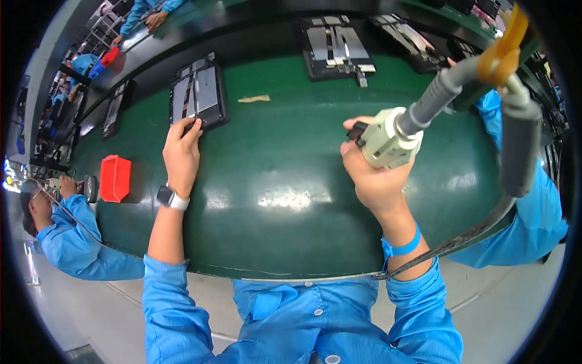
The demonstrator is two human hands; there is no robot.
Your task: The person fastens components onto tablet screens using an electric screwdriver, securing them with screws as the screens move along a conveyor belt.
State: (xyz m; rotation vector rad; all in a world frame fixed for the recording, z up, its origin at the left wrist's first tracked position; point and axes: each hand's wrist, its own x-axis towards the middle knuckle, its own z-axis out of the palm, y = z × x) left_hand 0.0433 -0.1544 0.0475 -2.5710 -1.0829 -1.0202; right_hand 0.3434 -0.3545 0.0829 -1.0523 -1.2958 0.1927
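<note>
Gripping near edge of opened tablet-like device [209, 91] with left hand [182, 156], thumb and fingers closed on it; lying flat toward far-left corner of worktop [273, 158]. Holding corded handheld tool [393, 141] in right hand [377, 179], wrapped round the body, above right half of worktop. Plenty of open room between the two and down to near edge. Tighter along far edge: second opened device [336, 48] right of centre, third device [412, 42] closer to far-right corner. Near left edge: red bin [114, 179], clear of left hand. Just right of the gripped unit: tan strip [254, 99].

Black frames, flat grey panels, thin dark strips across. Smooth pale-green tool shell, ribbed grey cable sleeve [429, 106]. Rigid plastic for the bin, elongated.

Smooth green on top, patchy glare. Off left edge, co-worker [79, 242] in blue; off right, another blue sleeve [527, 212]. Pale floor [115, 318] below.
</note>
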